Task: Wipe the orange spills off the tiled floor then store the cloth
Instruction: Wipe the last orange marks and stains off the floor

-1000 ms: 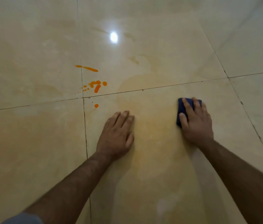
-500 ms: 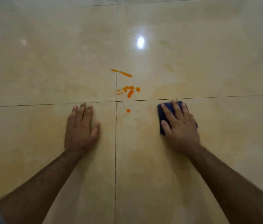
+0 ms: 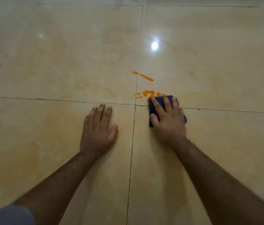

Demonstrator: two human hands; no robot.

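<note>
A: Far left, lower corner?
B: Grey sleeve (image 3: 9, 215), blurred. Bare forearm runs up from it.

A: Left hand?
B: Left hand (image 3: 98, 129) lies flat, palm down, on the tiled floor (image 3: 55, 65). Fingers (image 3: 100, 112) straight and close together, thumb out to the side, holding nothing. It sits on the near-left tile, just left of the lengthwise grout line (image 3: 132, 151) and just short of the crosswise one.

A: Spills?
B: Orange streak (image 3: 144, 76) across the lengthwise grout line, on the far tiles. Nearer, a cluster of orange drops (image 3: 147, 93) with small specks trailing left, close to where the four tiles meet. Faint yellowish smears over several tiles.

A: Cloth?
B: Dark blue cloth (image 3: 158, 101), folded, flat on the floor, straddling the crosswise grout line just right of the tile junction. Its far-left corner touches the nearest orange drops.

A: Right hand?
B: Right hand (image 3: 168, 120) presses down on top of the cloth. Fingers spread and fairly straight across it, thumb along its left edge; no curl round it that I can see.

A: Anything further right?
B: Bright light reflection (image 3: 154, 45) on the glossy far-right tile.
</note>
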